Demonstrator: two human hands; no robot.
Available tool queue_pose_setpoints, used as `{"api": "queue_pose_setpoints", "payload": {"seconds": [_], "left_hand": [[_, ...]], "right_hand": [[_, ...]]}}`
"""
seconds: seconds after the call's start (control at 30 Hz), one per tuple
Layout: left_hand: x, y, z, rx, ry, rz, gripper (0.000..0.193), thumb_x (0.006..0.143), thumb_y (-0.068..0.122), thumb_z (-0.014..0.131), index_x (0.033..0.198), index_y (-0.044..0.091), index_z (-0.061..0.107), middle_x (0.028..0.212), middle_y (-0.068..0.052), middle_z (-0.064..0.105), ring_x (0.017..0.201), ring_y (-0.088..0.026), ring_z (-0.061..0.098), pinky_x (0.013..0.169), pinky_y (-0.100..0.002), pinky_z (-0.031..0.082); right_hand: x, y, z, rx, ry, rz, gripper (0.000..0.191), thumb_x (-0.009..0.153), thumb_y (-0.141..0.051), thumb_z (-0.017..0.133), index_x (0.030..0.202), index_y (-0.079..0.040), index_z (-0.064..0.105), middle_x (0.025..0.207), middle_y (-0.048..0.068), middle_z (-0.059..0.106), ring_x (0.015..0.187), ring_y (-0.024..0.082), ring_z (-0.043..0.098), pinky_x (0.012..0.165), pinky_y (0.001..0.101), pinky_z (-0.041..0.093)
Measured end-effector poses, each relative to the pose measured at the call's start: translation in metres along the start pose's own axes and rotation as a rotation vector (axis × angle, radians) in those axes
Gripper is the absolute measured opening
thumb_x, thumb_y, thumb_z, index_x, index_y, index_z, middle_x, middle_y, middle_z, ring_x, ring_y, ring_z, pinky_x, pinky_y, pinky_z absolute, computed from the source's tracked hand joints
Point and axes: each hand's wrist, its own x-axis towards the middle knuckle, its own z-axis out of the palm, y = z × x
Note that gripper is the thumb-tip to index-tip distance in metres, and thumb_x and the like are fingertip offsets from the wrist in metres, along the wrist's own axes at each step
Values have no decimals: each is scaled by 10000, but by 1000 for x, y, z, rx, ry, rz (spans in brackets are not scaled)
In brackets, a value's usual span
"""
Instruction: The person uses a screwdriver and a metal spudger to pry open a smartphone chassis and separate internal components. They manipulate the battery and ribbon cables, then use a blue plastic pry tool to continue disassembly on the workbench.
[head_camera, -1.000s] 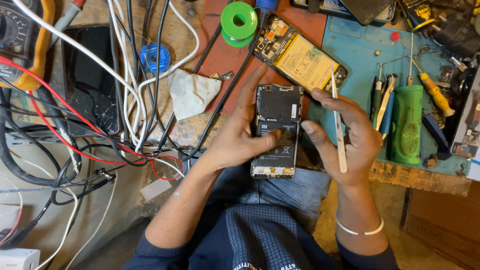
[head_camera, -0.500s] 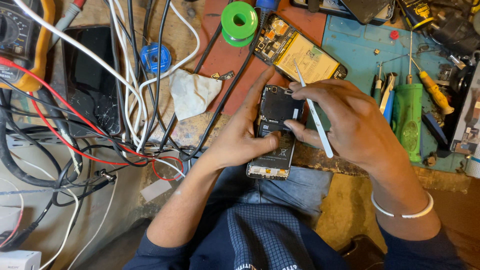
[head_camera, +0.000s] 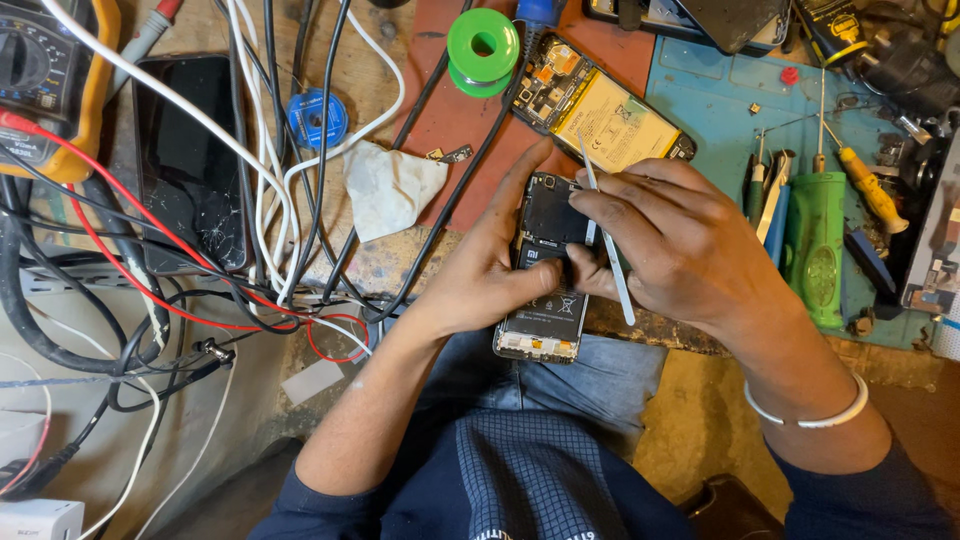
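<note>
My left hand (head_camera: 478, 268) grips an opened black phone (head_camera: 545, 305) with its back cover off, held over the bench edge above my lap. My right hand (head_camera: 680, 240) rests on the phone's upper half, fingers pressing on its black inner part. A pair of thin metal tweezers (head_camera: 608, 240) is tucked between the fingers of my right hand, tips pointing away from me. A second opened phone with a yellow battery (head_camera: 605, 105) lies just beyond, on the red and blue mats.
A green solder spool (head_camera: 483, 45), a white cloth (head_camera: 388, 185) and a blue wire reel (head_camera: 317, 118) lie on the bench. A cracked black phone (head_camera: 190, 160) and multimeter (head_camera: 50, 85) sit left among tangled cables. Screwdrivers and a green tool (head_camera: 815, 245) lie on the blue mat.
My right hand moved left from beside the phone onto its upper half, and the tweezers swung with it to point away from me. The left hand kept its hold.
</note>
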Motion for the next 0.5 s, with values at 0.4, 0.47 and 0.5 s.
{"api": "queue_pose_setpoints", "payload": {"seconds": [0.4, 0.47, 0.5], "left_hand": [[5, -17, -3, -13, 39, 62, 791, 996, -43, 575, 1676, 42, 182, 1454, -97, 514, 1360, -154, 495, 1200, -298, 379], [6, -15, -4, -54, 43, 95, 795, 989, -54, 569, 1678, 44, 183, 1491, -94, 503, 1389, -158, 488, 1221, -303, 374], [6, -14, -4, -75, 58, 79, 811, 968, -58, 566, 1676, 46, 183, 1467, -100, 525, 1361, -165, 513, 1195, -308, 399]], "right_hand": [[3, -1, 2, 26, 11, 38, 462, 778, -207, 874, 1143, 7, 690, 1092, 155, 736, 1023, 310, 715, 996, 434, 557], [1, -1, 0, 121, 73, 100, 500, 834, -252, 867, 1211, 11, 671, 1127, 153, 733, 1044, 311, 718, 1001, 433, 561], [-1, -2, -2, 168, 103, 133, 520, 861, -275, 864, 1244, 12, 661, 1145, 153, 731, 1054, 311, 719, 1004, 433, 562]]}}
